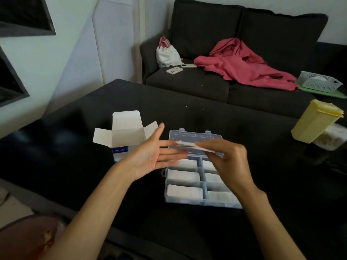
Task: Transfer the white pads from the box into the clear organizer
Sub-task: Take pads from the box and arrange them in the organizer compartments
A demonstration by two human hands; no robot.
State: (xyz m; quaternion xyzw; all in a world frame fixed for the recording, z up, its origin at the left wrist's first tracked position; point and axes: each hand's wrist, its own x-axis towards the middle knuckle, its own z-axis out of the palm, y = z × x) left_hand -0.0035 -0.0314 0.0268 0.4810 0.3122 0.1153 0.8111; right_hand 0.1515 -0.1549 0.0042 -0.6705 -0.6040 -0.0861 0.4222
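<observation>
R hand pinches a thin stack of white pads above the clear organizer, L hand flat & relaxed beside it, box behind. Best bet: square the stack w/ L palm, then drop it level into 1 compartment w/ room.

R hand pinches white pads over clear organizer.
</observation>
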